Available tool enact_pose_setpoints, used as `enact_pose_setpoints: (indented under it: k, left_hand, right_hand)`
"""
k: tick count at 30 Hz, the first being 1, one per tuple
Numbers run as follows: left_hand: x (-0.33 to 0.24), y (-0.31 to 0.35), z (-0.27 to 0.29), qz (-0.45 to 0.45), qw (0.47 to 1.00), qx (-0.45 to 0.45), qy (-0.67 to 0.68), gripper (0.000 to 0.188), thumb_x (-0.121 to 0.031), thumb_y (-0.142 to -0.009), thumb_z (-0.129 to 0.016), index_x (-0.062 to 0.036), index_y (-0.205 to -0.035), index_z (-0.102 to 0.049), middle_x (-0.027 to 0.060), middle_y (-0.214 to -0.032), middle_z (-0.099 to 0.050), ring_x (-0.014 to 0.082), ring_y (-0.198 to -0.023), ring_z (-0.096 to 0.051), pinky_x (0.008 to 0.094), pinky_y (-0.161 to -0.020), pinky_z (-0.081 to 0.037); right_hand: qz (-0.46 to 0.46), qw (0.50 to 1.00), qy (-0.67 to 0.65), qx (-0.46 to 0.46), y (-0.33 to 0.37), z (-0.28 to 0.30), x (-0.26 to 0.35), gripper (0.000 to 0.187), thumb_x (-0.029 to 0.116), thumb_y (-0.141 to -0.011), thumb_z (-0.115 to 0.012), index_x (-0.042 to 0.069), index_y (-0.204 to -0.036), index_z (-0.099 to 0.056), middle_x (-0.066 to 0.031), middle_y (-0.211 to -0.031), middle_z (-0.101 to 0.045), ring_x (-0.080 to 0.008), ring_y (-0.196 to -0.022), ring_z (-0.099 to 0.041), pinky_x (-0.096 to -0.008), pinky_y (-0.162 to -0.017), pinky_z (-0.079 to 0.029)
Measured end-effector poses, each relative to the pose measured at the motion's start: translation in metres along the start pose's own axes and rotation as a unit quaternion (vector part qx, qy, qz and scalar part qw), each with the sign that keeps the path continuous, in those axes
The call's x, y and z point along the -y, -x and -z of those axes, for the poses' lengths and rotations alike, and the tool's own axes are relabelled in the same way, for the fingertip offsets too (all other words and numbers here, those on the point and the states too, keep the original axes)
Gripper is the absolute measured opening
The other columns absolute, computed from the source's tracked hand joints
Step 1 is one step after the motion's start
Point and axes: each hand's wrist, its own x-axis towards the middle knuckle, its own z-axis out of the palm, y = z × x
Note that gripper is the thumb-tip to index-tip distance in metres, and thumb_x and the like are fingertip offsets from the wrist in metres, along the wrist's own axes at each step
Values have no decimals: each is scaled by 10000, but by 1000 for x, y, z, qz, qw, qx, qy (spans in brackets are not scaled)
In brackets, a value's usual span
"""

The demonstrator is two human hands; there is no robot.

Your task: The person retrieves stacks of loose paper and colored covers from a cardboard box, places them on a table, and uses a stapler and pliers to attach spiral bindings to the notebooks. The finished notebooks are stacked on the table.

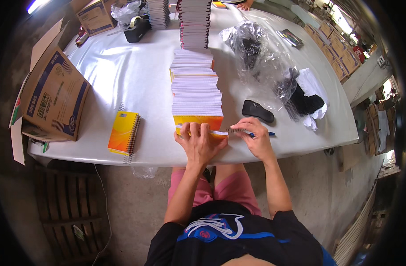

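Near the table's front edge my left hand (pixel 197 141) grips a notebook (pixel 218 132) with a yellow-orange cover, fingers curled over its top edge. At its right end my right hand (pixel 254 136) pinches a dark wire spiral (pixel 235 130) between thumb and fingers. How far the spiral runs into the pages is too small to tell. Behind my hands stretches a long row of unbound page blocks (pixel 197 91), with a yellow-orange cover (pixel 198 120) facing me. A blue pen (pixel 267 134) lies beside my right hand. To the left rests a spiral-bound yellow-orange notebook (pixel 123 133).
A cardboard box (pixel 56 95) with raised flaps stands at the left. Farther back are a tall stack of bound books (pixel 194 24) and a tape dispenser (pixel 136 30). On the right lie a black case (pixel 257 111), clear plastic (pixel 245 48) and dark spirals (pixel 294 108).
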Motion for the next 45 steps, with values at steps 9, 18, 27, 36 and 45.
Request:
enact_pose_setpoints:
  k: [9, 18, 27, 36, 45]
  left_hand:
    - [6, -2, 6, -15, 999, 34, -4, 626, -631, -551, -736, -183, -944, -543, 14, -963, -468, 237, -1034, -425, 511, -785, -309]
    - [4, -1, 10, -26, 998, 48, 9, 687, -670, -528, -712, -205, -1006, -546, 14, -969, -456, 232, -1031, -414, 507, -782, -307]
    - [1, 3, 8, -23, 999, 16, 29, 671, -624, -599, -707, -225, -1116, -552, 33, -1040, -460, 245, -1056, -409, 528, -828, -300]
    - [17, 7, 17, -45, 993, 73, 75, 549, -512, -671, -735, -138, -1035, -566, 93, -1078, -473, 311, -1075, -424, 474, -888, -334]
    - [20, -13, 28, -70, 984, 74, 145, 496, -506, -640, -766, -77, -802, -578, 143, -1167, -458, 356, -1170, -391, 490, -918, -369]
  right_hand:
    - [-160, 956, -197, 144, -6, 12, -9, 203, -73, -745, -680, 21, -924, -672, -51, -907, -659, -129, -839, -602, -265, -787, -471]
    - [-105, 949, -209, 209, -8, 20, -21, 161, -28, -760, -686, 18, -914, -681, -50, -879, -661, -129, -827, -607, -254, -754, -467]
    - [-244, 917, -150, 276, -15, 23, 12, 186, 134, -907, -594, 22, -1053, -619, -60, -770, -615, -83, -689, -561, -246, -626, -443]
    - [-164, 936, -134, 280, -7, 18, 6, 306, 188, -937, -539, 85, -1225, -558, -80, -824, -630, -117, -722, -570, -267, -671, -459]
    - [-63, 969, 227, 69, -16, 38, -78, 445, 58, -747, -548, 172, -1176, -581, -101, -1131, -529, -281, -1067, -523, -407, -888, -423]
